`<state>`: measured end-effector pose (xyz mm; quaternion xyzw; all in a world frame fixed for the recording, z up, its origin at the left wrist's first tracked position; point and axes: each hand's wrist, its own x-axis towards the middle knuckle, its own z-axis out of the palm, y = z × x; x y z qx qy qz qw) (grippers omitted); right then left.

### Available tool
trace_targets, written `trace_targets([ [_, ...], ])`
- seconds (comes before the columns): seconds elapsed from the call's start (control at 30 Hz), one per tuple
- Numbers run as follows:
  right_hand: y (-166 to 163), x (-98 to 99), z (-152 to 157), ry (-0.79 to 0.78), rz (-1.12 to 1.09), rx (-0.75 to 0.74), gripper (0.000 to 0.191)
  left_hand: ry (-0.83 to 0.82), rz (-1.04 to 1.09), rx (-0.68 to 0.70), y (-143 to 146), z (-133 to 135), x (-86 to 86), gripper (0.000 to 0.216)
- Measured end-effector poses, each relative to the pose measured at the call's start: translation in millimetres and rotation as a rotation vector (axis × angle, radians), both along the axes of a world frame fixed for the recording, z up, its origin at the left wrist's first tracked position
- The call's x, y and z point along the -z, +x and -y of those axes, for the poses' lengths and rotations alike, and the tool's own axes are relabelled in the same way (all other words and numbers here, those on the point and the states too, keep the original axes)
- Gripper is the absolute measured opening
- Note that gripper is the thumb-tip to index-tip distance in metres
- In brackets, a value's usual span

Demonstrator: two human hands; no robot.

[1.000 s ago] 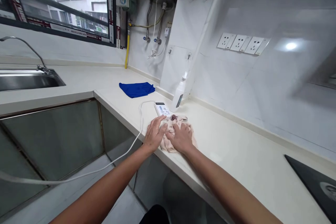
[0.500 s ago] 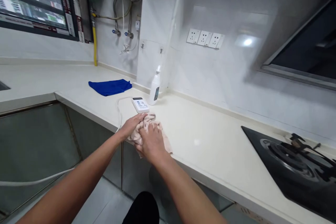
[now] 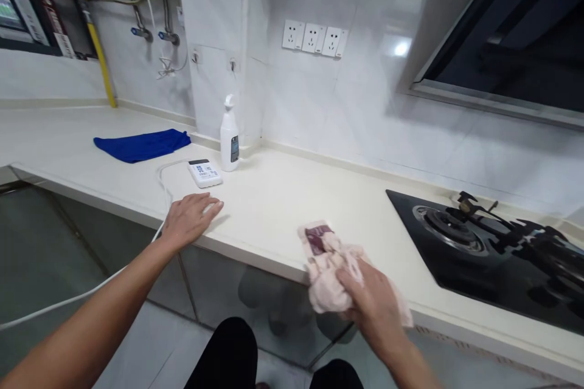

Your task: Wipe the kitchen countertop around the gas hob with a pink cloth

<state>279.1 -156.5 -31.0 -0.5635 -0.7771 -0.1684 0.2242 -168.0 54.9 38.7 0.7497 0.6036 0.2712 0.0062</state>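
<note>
A crumpled pale pink cloth (image 3: 331, 282) with a dark maroon patch is bunched in my right hand (image 3: 376, 301), at the front edge of the cream countertop (image 3: 274, 206). Part of the cloth lies on the counter, and part hangs over the edge. My left hand (image 3: 191, 219) holds nothing; its fingers stretch out over the counter's front edge. Just beyond those fingers lies a white device with a small dark screen (image 3: 205, 174). Its white cable (image 3: 163, 176) runs off the counter beside my left wrist. Behind the device a white spray bottle (image 3: 229, 143) stands upright.
A blue cloth (image 3: 143, 144) lies flat on the left part of the counter. At right is a black gas hob (image 3: 456, 243) with burners, under a dark range hood (image 3: 506, 42). Wall sockets (image 3: 314, 38), a yellow pipe (image 3: 100, 61) and valves (image 3: 168, 37) sit along the wall.
My right hand has carried the pink cloth to the right along the counter edge. My left hand has come off the cloth. The camera view has turned toward the hob.
</note>
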Motion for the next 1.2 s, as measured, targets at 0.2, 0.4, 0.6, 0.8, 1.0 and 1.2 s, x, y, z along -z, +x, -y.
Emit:
trace_targets([
  [0.2,162,18.9,70,-0.006,-0.203,0.167,0.043,0.032,-0.036,0.009,-1,0,0.7,0.058],
  [0.4,198,33.9,87,0.185,-0.055,0.155,0.078,0.034,-0.013,0.011,0,-1,3.9,0.058],
  [0.6,47,2.8,-8,-0.012,0.037,-0.147,0.056,0.060,-0.020,-0.011,2,-1,6.0,0.060],
  [0.8,-135,-64.4,-108,-0.372,-0.045,-0.423,0.059,0.148,0.022,-0.004,-2,-1,13.3,0.056],
  [1.0,-195,-89.9,-208,-0.564,-0.083,-0.428,0.070,0.172,0.022,-0.004,-7,-3,16.6,0.057],
  [1.2,-135,-93.4,-273,-0.420,-0.057,-0.066,0.062,0.171,0.043,-0.012,-7,-2,15.6,0.050],
])
